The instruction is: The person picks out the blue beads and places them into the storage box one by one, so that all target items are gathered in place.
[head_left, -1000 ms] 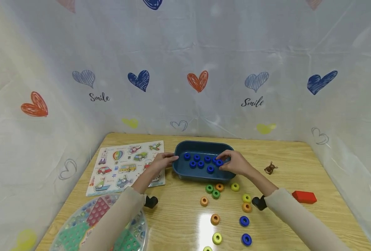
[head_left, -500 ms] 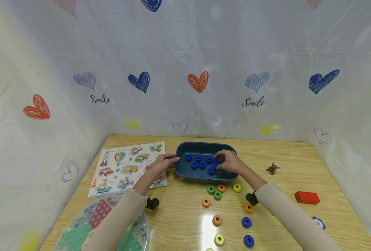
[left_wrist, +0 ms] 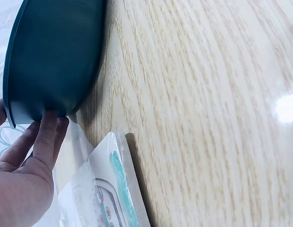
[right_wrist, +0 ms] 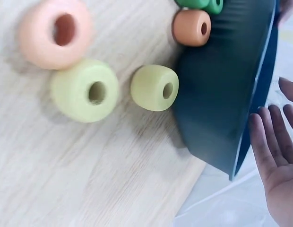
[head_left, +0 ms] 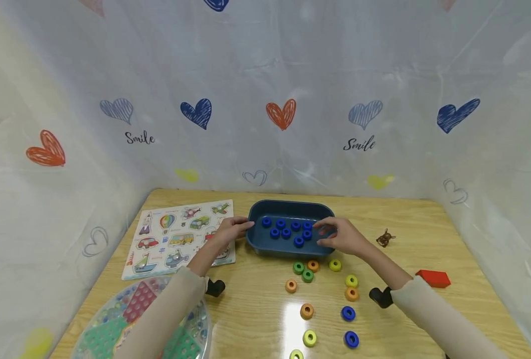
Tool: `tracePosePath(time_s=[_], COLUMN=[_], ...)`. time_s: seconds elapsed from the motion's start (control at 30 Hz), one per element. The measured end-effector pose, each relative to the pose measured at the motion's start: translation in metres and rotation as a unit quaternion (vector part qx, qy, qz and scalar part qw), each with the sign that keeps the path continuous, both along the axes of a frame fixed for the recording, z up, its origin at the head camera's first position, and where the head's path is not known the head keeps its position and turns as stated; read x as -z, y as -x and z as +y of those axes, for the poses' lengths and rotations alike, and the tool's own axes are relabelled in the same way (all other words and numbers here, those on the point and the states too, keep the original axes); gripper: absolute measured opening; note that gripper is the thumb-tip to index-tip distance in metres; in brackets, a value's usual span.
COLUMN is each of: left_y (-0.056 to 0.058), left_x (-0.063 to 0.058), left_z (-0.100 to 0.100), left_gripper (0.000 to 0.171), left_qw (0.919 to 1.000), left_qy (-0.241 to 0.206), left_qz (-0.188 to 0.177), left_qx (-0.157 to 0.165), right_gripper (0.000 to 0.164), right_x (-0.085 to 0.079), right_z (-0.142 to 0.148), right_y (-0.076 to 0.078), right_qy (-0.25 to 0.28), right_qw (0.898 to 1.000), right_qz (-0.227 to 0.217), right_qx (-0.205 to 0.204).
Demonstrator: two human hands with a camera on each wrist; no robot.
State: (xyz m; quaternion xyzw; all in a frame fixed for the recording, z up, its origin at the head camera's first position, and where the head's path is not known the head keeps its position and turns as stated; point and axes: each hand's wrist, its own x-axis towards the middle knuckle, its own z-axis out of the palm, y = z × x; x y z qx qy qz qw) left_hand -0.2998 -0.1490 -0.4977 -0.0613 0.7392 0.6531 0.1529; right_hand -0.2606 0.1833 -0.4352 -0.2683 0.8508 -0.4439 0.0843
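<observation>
A dark blue-green plastic tray (head_left: 292, 252) stands at the back middle of the table. Several blue ring beads (head_left: 285, 233) lie on its floor. At the tray's left end my left hand (head_left: 231, 229) grips the wall; in the left wrist view the fingers (left_wrist: 45, 142) lie against the outside, with the thumb across the rim. My right hand (head_left: 343, 236) hovers over the tray's right end, fingers spread and holding nothing. The nearest blue bead (head_left: 307, 235) sits just left of its fingertips. The right wrist view shows this hand (right_wrist: 281, 165) beside the rim.
Orange (head_left: 307, 311), green (head_left: 307, 275), yellow (head_left: 335, 265) and blue beads (head_left: 348, 313) lie scattered before the tray. A picture puzzle board (head_left: 157, 234) and a round clear case (head_left: 139, 319) are at left. A brown figurine (head_left: 385, 238) and red block (head_left: 433, 278) stand right.
My right hand has let go of a blue bead, which now lies among the others in the tray. Its fingers have spread and drawn back right. The left hand stays on the tray.
</observation>
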Motion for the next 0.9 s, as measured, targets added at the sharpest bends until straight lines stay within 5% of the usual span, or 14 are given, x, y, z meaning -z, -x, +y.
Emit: tracePosePath(time_s=[0.13, 0.6, 0.9], left_y=[0.001, 0.002, 0.001], left_x=[0.001, 0.005, 0.004], left_z=[-0.002, -0.003, -0.002], left_gripper=[0.049, 0.050, 0.049], left_qw=[1.0000, 0.9999, 1.0000], left_qy=[-0.001, -0.010, -0.008], left_qz=[0.001, 0.001, -0.002], left_qx=[0.000, 0.014, -0.001], right_gripper=[0.035, 0.028, 0.030], right_x=[-0.009, 0.021, 0.052], right_z=[0.006, 0.040, 0.048], right_y=[-0.017, -0.073, -0.098], right_qy=[0.019, 0.024, -0.038], right_qw=[1.000, 0.997, 0.993], right_qz=[-0.019, -0.019, -0.041], right_qx=[-0.008, -0.067, -0.106])
